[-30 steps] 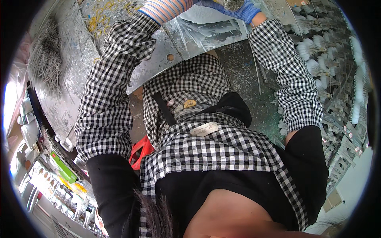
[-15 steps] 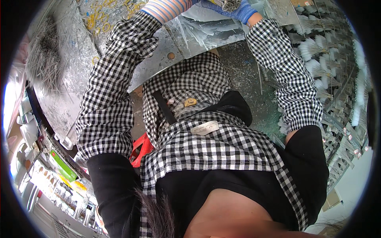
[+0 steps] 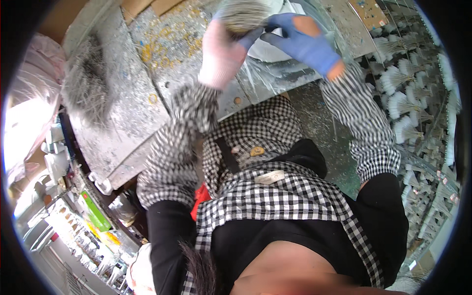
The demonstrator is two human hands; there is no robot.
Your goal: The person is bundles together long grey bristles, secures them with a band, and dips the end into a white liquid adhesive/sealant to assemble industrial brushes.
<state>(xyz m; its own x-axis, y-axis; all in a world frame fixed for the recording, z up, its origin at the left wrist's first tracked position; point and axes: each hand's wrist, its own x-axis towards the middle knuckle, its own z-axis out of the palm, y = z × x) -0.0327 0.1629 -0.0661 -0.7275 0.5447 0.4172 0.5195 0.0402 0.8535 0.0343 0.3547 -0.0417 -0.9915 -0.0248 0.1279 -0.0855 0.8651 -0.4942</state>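
Observation:
My left hand (image 3: 222, 55), in a pink-and-white glove with a bluish thumb, is closed around a bundle of pale grey bristles (image 3: 245, 15). The bundle is blurred, and its far end reaches the upper edge of the picture. Just right of it is my right hand (image 3: 305, 45), in a blue glove with dark fingertips. Its finger and thumb are apart and reach to the side of the bundle, close to my left thumb. Nothing shows between them. Under the hands lies a white pad-like thing (image 3: 268, 51) on crumpled clear plastic sheeting (image 3: 280, 73).
The grey worktable (image 3: 123, 152) carries bristle scraps and scattered yellow rings (image 3: 162, 54). A loose heap of dark grey bristles (image 3: 88, 83) lies at its left. Racks of white-bristled brush heads (image 3: 403, 88) stand on the right. Something red (image 3: 200, 196) shows beside my apron.
Both hands have come lower into the picture, with the bristle bundle now seen in my left hand. My left arm has shifted right. The whole view has also shifted.

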